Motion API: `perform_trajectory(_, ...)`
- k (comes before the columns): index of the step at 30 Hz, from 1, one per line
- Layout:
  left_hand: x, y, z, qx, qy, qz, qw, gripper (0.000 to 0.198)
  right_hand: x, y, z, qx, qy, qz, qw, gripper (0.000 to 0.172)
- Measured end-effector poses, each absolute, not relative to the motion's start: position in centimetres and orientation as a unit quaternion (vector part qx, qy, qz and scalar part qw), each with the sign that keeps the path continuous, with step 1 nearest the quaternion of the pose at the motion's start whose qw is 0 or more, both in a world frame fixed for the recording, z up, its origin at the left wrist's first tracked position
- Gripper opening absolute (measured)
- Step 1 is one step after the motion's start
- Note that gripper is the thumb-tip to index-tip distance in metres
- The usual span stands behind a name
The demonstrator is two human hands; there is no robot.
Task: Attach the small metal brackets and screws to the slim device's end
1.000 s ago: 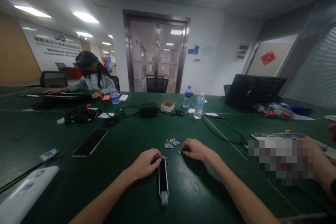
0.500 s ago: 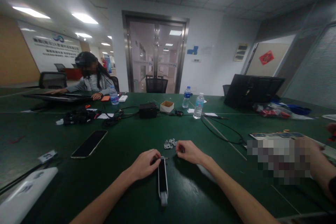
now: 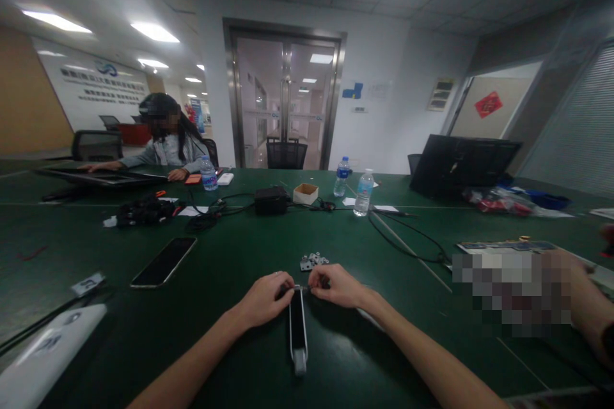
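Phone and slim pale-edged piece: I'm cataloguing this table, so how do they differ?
The phone is broader; the slim piece narrower. The phone lies slanted; the piece runs nearly straight ahead. The phone lies untouched; the left hand is at the piece's far end. Both have dark faces.

Small grey pieces [image 3: 307, 264], details indistinct

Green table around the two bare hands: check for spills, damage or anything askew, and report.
Nothing looks spilled or visibly damaged. The small grey parts lie in a loose jumble just beyond the right hand, and black cables farther back look tangled: untidy, nothing odder.
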State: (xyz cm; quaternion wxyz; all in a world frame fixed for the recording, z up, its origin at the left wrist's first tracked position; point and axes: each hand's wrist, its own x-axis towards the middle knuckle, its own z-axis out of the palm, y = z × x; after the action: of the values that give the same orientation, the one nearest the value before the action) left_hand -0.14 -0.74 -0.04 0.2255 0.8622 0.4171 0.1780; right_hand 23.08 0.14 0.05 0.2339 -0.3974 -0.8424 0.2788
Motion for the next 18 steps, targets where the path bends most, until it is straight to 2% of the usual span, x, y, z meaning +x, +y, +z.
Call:
perform_trajectory(13, -0.19, -0.81, 0.16, 0.861, 0.416, 0.176, 0.235, 0.024, 22.65, -0.17, 0.47, -0.405, -0.834, 0.293, 0.232, 0.005)
perform_trajectory(18, -0.23, -0.84, 0.26, 0.86, 0.419, 0.17, 0.236, 0.024, 23.02, 0.28, -0.1, -0.402, -0.832, 0.297, 0.239, 0.01)
